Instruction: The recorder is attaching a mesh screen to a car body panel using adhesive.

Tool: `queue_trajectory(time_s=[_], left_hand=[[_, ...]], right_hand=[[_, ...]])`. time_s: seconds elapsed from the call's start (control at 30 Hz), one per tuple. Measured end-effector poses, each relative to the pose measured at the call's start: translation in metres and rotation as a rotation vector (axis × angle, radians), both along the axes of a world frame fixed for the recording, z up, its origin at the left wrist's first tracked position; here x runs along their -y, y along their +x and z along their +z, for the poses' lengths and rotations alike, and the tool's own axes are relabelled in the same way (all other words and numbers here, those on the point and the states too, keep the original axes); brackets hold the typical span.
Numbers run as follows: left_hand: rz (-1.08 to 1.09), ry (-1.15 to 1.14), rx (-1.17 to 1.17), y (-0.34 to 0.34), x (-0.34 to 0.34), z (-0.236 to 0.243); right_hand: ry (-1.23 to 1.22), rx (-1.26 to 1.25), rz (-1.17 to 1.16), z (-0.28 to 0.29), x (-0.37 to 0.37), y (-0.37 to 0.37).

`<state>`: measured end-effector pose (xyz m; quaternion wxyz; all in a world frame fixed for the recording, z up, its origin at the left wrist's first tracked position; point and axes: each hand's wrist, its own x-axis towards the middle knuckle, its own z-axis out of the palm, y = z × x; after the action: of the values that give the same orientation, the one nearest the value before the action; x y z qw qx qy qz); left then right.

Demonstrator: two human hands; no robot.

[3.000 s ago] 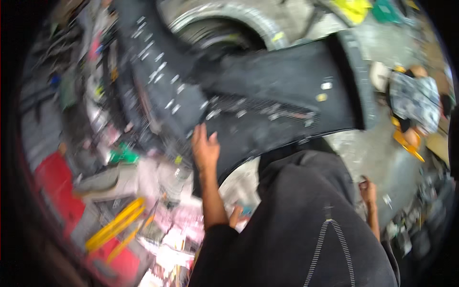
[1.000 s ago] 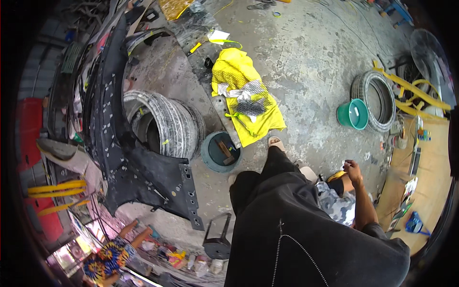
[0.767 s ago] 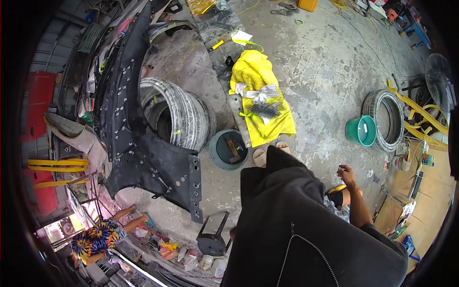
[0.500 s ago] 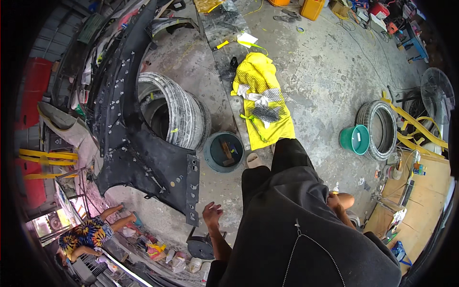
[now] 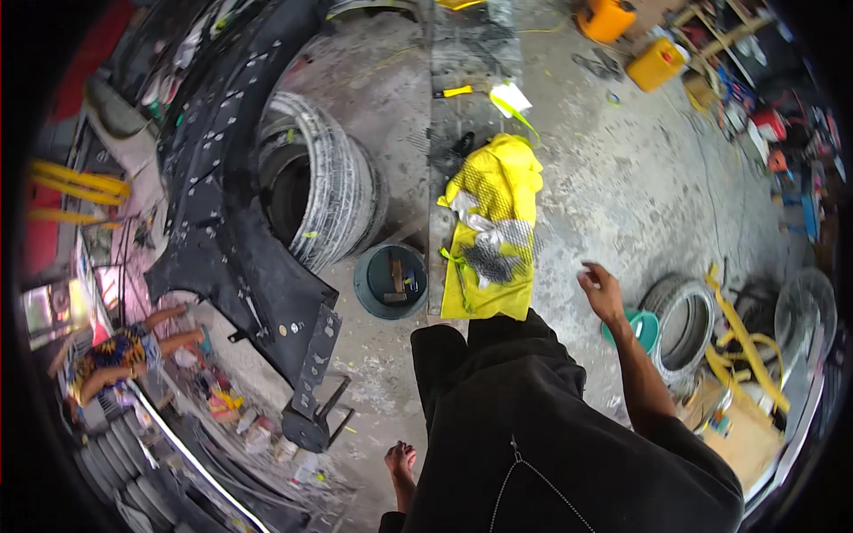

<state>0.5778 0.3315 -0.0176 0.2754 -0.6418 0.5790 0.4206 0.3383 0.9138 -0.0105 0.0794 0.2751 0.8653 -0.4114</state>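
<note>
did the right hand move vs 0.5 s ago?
Yes. The right hand has risen from beside the hip to out in front, now level with the green bucket by the small tyre, open and empty.

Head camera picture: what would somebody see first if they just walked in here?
Probably the bright yellow cloth spread on the concrete floor in the middle. Left of it a big tyre leans beside a long black car panel. The person's right hand is raised, empty, over the floor; the left hand hangs low.

Yellow vest (image 5: 490, 233), grey-striped; teal bucket (image 5: 391, 281)
</note>
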Motion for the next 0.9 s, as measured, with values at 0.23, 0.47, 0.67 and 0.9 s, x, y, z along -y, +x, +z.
queue_trajectory(time_s=[0.23, 0.47, 0.67, 0.9], left_hand=[[0.011, -0.011, -0.593, 0.053, -0.122, -0.016], [-0.337, 0.044, -0.45, 0.042, -0.129, -0.056], [-0.463, 0.706, -0.314, 0.094, -0.008, -0.122], [-0.36, 0.06, -0.345, -0.175, 0.023, -0.036]], right_hand=[[-0.315, 0.127, 0.194, -0.038, 0.022, -0.116], [-0.74, 0.064, 0.114, -0.046, 0.029, -0.115], [-0.534, 0.016, 0.049, 0.004, 0.027, -0.071], [-0.287, 0.064, -0.192, 0.017, 0.008, 0.046]])
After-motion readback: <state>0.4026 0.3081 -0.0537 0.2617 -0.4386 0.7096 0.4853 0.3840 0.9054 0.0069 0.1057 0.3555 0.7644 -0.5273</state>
